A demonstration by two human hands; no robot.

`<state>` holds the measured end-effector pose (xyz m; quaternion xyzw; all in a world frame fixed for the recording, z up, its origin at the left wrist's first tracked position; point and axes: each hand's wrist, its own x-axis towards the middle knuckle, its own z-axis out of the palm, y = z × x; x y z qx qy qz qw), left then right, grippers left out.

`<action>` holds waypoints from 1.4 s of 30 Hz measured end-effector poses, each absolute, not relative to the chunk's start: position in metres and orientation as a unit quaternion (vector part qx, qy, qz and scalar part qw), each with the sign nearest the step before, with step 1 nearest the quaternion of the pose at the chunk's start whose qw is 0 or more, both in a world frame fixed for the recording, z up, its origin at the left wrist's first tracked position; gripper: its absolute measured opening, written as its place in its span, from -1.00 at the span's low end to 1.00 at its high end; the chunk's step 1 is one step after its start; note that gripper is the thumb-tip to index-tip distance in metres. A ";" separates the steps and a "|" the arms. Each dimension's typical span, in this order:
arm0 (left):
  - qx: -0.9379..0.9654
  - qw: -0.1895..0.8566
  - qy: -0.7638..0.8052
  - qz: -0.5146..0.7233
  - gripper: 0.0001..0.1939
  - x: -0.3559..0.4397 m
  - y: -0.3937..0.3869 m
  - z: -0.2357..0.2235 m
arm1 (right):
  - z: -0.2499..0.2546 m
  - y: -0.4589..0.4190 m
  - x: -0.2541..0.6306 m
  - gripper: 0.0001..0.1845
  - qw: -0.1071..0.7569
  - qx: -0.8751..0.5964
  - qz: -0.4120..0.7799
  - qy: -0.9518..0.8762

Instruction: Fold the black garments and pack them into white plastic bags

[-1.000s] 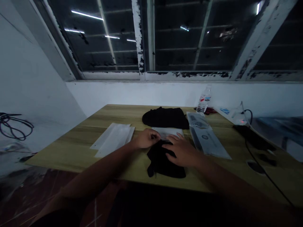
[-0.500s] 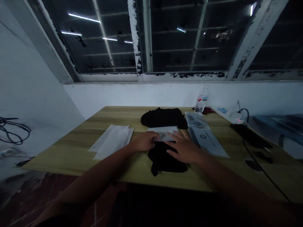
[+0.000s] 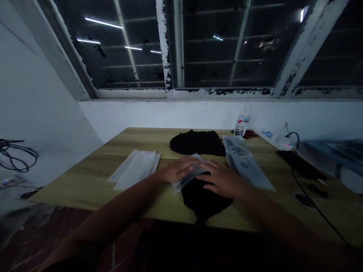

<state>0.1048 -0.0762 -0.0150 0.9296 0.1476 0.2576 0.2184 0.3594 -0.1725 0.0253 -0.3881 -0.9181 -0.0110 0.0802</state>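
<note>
On the wooden table (image 3: 85, 177) lies a small black cloth piece (image 3: 202, 200), partly under both of my hands. My left hand (image 3: 177, 170) grips a clear plastic bag (image 3: 188, 174), tilted over the cloth's left edge. My right hand (image 3: 222, 178) rests on the cloth with fingers curled and seems to pinch the bag's far end. The scene is dim, so the fingertips are hard to read.
A pile of black cloth (image 3: 197, 142) lies further back. A stack of empty clear bags (image 3: 137, 168) sits at the left, filled bags (image 3: 246, 164) at the right. A water bottle (image 3: 243, 121), cables and a dark device (image 3: 300, 164) occupy the far right.
The clear bag has been lifted from flat behind the cloth and swung over its left side. The black cloth has slid nearer the table's front edge, and both hands came closer together.
</note>
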 end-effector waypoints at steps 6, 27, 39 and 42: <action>0.960 0.226 0.098 0.137 -0.43 0.106 -0.068 -0.032 | 0.018 -0.236 0.322 -0.43 0.087 -0.480 0.048 -0.872; 0.950 0.242 0.139 0.139 -0.35 0.108 -0.061 -0.026 | -0.002 -0.253 0.302 -0.22 -0.013 -0.500 0.087 -0.862; 0.920 0.310 0.127 0.202 -0.39 0.103 -0.060 -0.021 | -0.008 -0.176 0.291 -0.17 0.055 -0.449 0.053 -0.890; 0.933 0.270 0.102 0.214 -0.42 0.105 -0.059 -0.018 | -0.008 -0.166 0.286 -0.22 0.062 -0.458 0.040 -0.886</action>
